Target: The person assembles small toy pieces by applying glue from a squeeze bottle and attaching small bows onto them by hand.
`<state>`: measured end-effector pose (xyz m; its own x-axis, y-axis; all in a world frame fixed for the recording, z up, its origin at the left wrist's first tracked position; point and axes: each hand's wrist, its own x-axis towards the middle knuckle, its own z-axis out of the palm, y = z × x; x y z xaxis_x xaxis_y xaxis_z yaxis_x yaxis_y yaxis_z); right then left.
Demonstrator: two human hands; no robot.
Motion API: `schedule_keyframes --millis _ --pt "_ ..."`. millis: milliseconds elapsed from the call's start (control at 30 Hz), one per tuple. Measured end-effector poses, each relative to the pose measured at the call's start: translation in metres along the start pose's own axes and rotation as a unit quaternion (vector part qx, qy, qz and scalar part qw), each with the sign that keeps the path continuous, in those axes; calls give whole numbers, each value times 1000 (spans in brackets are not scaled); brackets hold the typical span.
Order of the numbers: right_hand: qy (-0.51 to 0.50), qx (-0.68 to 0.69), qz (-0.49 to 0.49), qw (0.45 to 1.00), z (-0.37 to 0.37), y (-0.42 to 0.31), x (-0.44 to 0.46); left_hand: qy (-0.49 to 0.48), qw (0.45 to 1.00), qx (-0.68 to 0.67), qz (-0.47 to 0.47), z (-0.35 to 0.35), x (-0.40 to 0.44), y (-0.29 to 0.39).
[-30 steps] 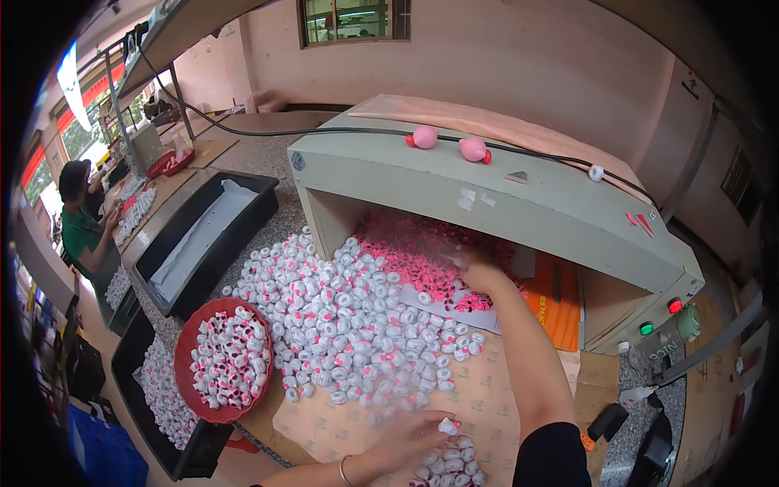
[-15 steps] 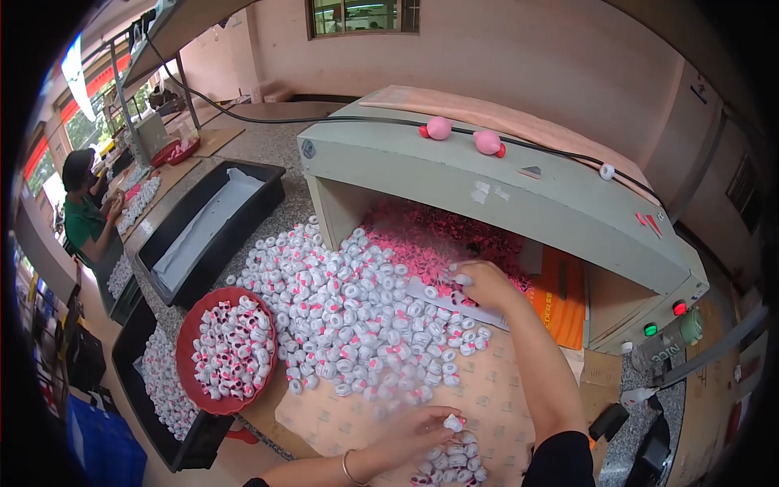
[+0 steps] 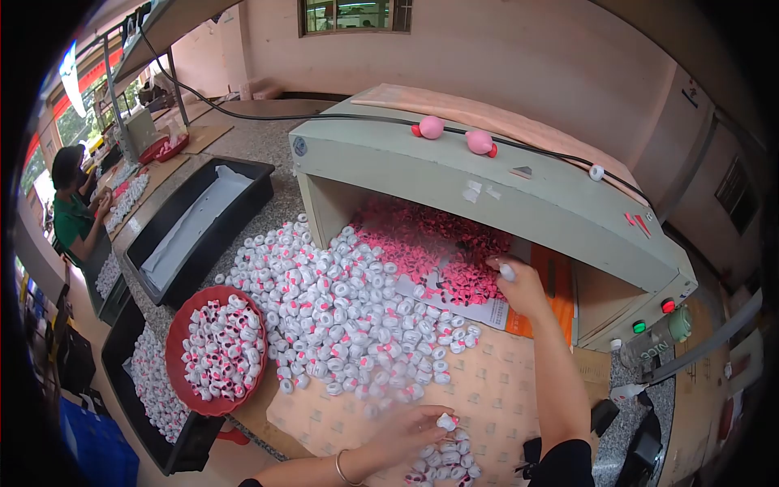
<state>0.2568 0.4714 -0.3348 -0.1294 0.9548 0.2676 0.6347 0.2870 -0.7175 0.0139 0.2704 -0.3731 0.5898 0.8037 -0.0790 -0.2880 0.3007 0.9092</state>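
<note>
Left hand at near centre, thumb and fingertips pinching one white-and-pink piece, just above the small near cluster of similar ones. Right hand is farther out and to the right, at the mouth of the grey-green cabinet. Its fingers are closed around a small white item; mostly covered by the grip, so can't say for sure if it's the same kind of part.

Key relation: loose pink pieces lie in the cabinet opening, far of the left hand and just left of the right hand. That heap's long axis runs far-left to near-right, with the right hand at its near-right end. Right hand is clearly the nearer one; left hand is well apart from it. The two held things are apart too: the left's one lies near and left of the right's one. Long axis of either is too small to call.

Around them: big heap of white pieces left of the pink ones, on a beige sheet. White paper under the pink heap, orange sheet beyond the right hand to the right. Red bowl of more parts at near left, beside the heap.
</note>
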Motion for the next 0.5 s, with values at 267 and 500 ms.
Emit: schedule_keyframes --millis 267,500 --pt "62 -93 -60 992 -8 34 -26 18 999 -15 -48 6 0 -5" --pt "17 -195 52 979 -15 18 -34 6 998 39 -49 0 2 -11"
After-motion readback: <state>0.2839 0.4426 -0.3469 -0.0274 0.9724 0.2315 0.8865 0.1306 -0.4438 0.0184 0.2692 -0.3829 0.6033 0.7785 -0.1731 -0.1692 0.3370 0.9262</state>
